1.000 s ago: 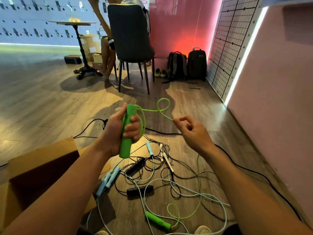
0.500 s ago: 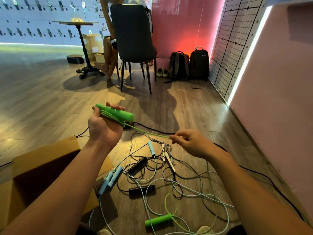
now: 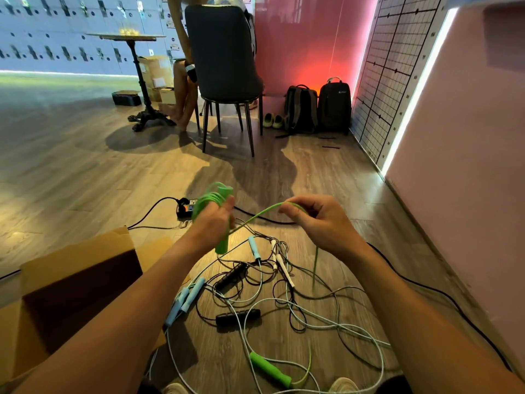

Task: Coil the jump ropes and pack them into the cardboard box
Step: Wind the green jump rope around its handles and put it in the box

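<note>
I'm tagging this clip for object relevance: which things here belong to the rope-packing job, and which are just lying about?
Job: green handle in the left hand, green cord pinched by the right hand, loose green handle, blue handles, black handles, white handles, cardboard box.
Lying about: chair, backpacks, shoes, power strip, side table.

No writing, label or number is clear enough to read.
</note>
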A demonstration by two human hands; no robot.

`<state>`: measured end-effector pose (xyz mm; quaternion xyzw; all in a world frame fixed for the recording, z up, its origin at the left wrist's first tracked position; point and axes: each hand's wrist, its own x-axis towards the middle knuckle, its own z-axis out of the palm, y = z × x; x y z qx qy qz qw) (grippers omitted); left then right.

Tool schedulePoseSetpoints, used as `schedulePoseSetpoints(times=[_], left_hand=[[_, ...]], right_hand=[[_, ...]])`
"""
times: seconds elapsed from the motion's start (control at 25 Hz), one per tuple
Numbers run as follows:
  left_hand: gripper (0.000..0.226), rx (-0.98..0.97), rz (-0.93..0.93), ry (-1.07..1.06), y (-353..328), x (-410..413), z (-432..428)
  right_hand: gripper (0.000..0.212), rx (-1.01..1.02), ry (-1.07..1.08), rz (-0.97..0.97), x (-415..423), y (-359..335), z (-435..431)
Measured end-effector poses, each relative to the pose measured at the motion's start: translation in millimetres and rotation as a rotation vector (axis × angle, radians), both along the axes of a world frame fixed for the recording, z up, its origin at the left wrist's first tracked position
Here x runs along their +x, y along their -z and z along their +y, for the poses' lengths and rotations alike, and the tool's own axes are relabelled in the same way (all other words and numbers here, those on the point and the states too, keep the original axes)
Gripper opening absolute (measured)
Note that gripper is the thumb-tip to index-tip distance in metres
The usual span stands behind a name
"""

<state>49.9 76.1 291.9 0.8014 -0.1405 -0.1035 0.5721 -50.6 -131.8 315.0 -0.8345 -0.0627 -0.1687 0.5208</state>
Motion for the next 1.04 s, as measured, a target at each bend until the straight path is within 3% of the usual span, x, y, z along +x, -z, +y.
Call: schedulePoseSetpoints(times=[0.08,0.16,0.28,0.4,0.64,0.72,0.8,0.92,1.04], left_hand=[[0.049,0.188,0.053,0.230,1.0,-9.2,-7.9],[0.062,0.249,0.199,0.415,-3.2,-21.0,-15.9],[0.071,0.138,0.425,0.620,-10.2,-34.3,-22.8],[0.070,-0.115,0.547,0.685,-17.7,-41.3,-26.7],[0.052,-1.024,0.542,0.445,-36.0,-27.4,-21.0],[0.042,-1.185,0.463,0.307,-33.5,-17.3,-14.4],[0.036,-1.222,0.392,0.103,-28.9,-8.5,-9.8],[0.031,-1.143,0.273,-0.183,-23.3,2.3,-5.6],[0.029,-0.688,0.028,-0.236,-13.1,6.9,-2.8]], right_hand=[[0.014,-0.005,0.092,-0.081,2.5,3.5,-2.2],[0.011,-0.036,0.167,-0.126,4.9,8.2,-4.6],[0.013,-0.075,0.257,-0.125,7.0,14.5,-9.6],[0.017,-0.162,0.322,-0.036,9.9,18.2,-15.0],[0.031,-0.181,0.044,0.314,8.0,23.7,-14.8],[0.035,-0.274,-0.009,0.398,5.6,24.5,-14.6],[0.039,-0.300,-0.084,0.429,3.8,23.9,-12.4],[0.035,-0.091,-0.182,0.399,-0.4,12.5,-2.8],[0.032,0.155,-0.198,0.315,-5.0,-1.4,2.2]])
